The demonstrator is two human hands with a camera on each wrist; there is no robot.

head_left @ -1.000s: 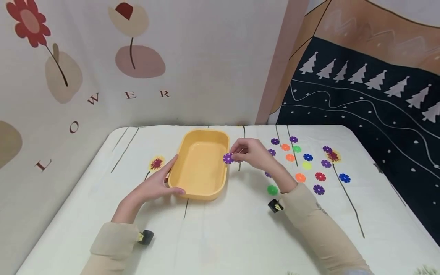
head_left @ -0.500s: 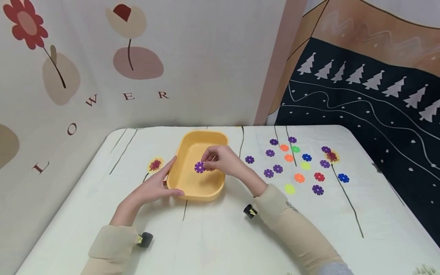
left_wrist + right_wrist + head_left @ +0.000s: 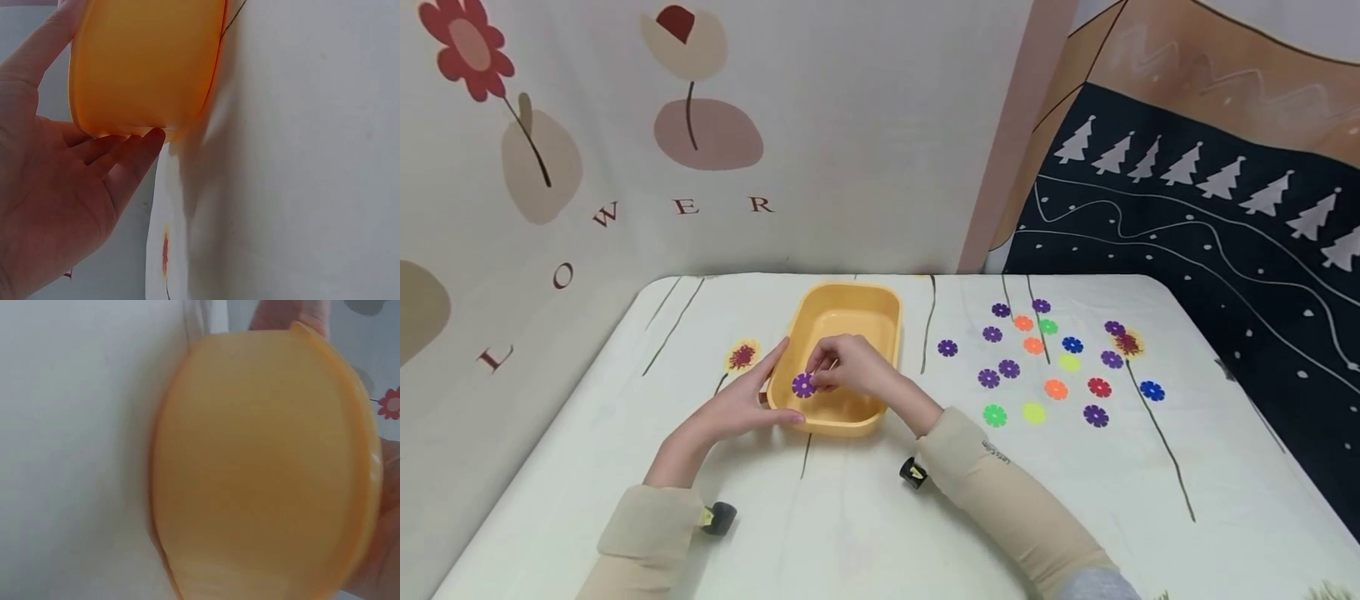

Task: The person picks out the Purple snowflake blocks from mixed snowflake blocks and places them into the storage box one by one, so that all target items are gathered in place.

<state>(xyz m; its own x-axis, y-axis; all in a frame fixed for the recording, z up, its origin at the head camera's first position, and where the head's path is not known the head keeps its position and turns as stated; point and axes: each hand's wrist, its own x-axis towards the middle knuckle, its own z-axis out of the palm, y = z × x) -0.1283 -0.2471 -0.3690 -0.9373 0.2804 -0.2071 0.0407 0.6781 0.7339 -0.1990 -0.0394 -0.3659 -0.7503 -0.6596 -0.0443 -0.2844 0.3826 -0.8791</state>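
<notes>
Table: white cloth-covered table (image 3: 880, 517) printed with thin dark stems and small red-and-yellow flowers, under both hands.
Backdrop: pale wall hanging (image 3: 625, 125) beyond the hands, printed with flowers and the letters "L O W E R"; a dark cloth with white trees (image 3: 1210, 217) hangs off to the right-hand side.
Tray: yellow rectangular plastic tray (image 3: 850, 321), long axis running away from the person, open side up, between the two hands; nothing lies on the part of its floor that shows.
Left hand: left hand (image 3: 741, 404) has fingers fairly straight along the tray's near left corner, thumb along the left wall; the left wrist view shows fingertips (image 3: 150, 139) against the tray's underside edge.
Right hand: right hand (image 3: 853, 367) is over the near half of the tray, fingertips pinching the disc; it hides part of the tray floor.
Disc: purple flower-shaped plastic disc (image 3: 803, 384), face turned toward the head camera, at the right hand's fingertips just inside the tray's near left corner, close to the left hand's fingers.
Loose discs: scattered purple, orange, green, yellow, blue and red flower-shaped discs (image 3: 1055, 388) flat on the cloth, well right of the right hand; the nearest is a purple one (image 3: 947, 347).
Sleeve: beige sleeve (image 3: 992, 483) on the right forearm bears small writing, too small to read.
</notes>
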